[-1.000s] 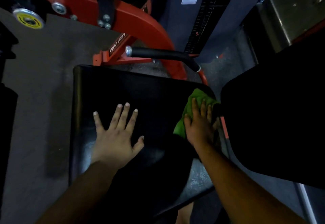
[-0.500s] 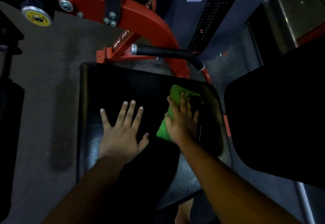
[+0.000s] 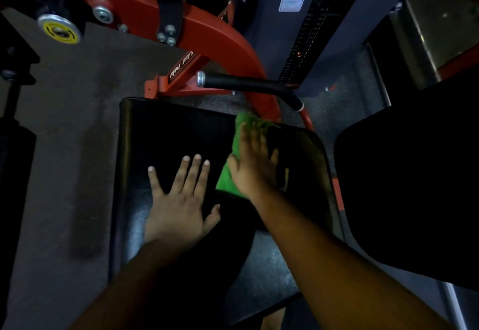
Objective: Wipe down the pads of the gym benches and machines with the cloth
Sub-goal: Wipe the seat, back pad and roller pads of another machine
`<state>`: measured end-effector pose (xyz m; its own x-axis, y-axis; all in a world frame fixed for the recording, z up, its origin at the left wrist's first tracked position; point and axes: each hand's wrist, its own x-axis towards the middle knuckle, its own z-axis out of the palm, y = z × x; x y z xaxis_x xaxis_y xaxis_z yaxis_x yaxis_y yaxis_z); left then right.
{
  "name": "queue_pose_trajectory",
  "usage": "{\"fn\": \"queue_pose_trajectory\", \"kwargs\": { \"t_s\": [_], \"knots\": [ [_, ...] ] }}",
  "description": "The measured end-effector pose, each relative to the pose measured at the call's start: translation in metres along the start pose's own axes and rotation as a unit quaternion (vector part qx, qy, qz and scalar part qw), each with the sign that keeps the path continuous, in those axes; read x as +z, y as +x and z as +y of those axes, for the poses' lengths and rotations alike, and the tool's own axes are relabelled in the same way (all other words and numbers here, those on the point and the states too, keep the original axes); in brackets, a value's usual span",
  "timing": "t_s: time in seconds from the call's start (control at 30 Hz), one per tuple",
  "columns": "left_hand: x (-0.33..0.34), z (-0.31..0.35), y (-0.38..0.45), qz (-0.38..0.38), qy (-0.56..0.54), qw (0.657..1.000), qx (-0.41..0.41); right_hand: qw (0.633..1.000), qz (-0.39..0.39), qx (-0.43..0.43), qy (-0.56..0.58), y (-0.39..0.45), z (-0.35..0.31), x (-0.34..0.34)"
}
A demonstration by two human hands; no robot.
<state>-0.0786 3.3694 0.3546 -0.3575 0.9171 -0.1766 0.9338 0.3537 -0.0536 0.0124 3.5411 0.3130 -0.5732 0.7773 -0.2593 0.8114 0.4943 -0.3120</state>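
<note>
Head view: my right hand (image 3: 255, 167) presses straight fingers (image 3: 250, 136) flat on the soft, light green cloth (image 3: 228, 182), bunching easily on the slick seat pad (image 3: 166, 127); left hand (image 3: 178, 205) splayed, released.

Right hand (image 3: 255, 167) presses green cloth (image 3: 228, 176) on black seat pad (image 3: 166, 132); left hand (image 3: 178, 200) flat beside.

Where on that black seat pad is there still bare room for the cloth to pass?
The seat pad is bare at its far left, between the left hand and the far edge, and along its right edge. The middle is crowded: the right hand presses the green cloth beside the left.
</note>
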Motion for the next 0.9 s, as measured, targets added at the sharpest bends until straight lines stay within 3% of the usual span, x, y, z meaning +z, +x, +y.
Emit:
{"fn": "queue_pose_trajectory", "kwargs": {
  "t_s": [0.1,0.27,0.47,0.53,0.63,0.73,0.9],
  "knots": [
    [0.001,0.000,0.000,-0.014,0.003,1.000,0.000,0.994,-0.023,-0.104,-0.020,-0.050,0.039,-0.002],
    [-0.002,0.002,0.001,-0.037,0.015,0.999,-0.003,0.996,-0.047,0.056,-0.045,-0.161,0.115,0.013],
    [-0.001,0.000,0.002,-0.024,0.016,1.000,-0.003,0.991,-0.030,0.129,-0.029,-0.049,0.087,-0.001],
    [0.001,0.000,0.001,-0.019,0.017,1.000,-0.001,0.991,-0.032,0.126,-0.031,-0.050,0.092,0.003],
    [0.003,0.000,0.001,-0.012,0.018,1.000,-0.002,0.991,-0.034,0.128,-0.021,-0.130,0.109,0.011],
    [0.001,0.002,0.001,-0.014,0.012,1.000,-0.005,0.979,-0.047,0.198,0.008,-0.215,0.136,0.015],
    [0.001,0.000,0.001,-0.015,0.011,1.000,-0.001,0.967,-0.019,0.253,-0.025,-0.127,0.144,0.012]
  ]
}}
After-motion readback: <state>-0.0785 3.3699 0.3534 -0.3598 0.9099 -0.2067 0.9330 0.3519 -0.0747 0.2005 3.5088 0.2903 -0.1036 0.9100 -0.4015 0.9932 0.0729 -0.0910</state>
